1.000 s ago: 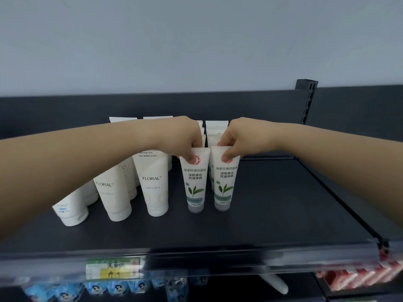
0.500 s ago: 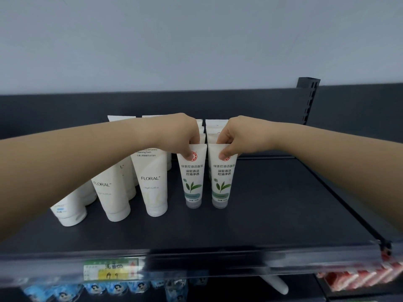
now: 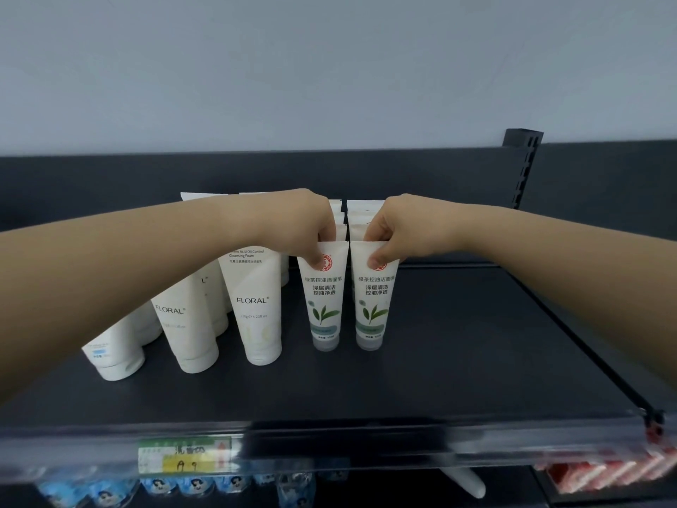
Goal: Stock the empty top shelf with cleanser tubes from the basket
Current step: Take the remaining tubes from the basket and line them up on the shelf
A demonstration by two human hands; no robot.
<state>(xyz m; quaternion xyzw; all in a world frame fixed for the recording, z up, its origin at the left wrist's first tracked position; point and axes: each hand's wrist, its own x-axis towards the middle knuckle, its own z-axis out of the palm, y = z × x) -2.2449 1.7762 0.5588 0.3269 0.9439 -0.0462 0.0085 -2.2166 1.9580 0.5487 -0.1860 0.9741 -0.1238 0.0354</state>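
Head view: left hand (image 3: pixel 307 232) pinches the top seam of one green-leaf tube (image 3: pixel 324 302), and right hand (image 3: pixel 392 232) pinches its twin tube (image 3: pixel 373 302) just beside. Both tubes stand cap-down on the top shelf (image 3: pixel 476 342), fronting two rows. Risk: narrow caps, so an off-balance release could topple them into the rows behind or the leaning white tubes (image 3: pixel 256 306) at left. Basket not in view; shelf holds tubes only.
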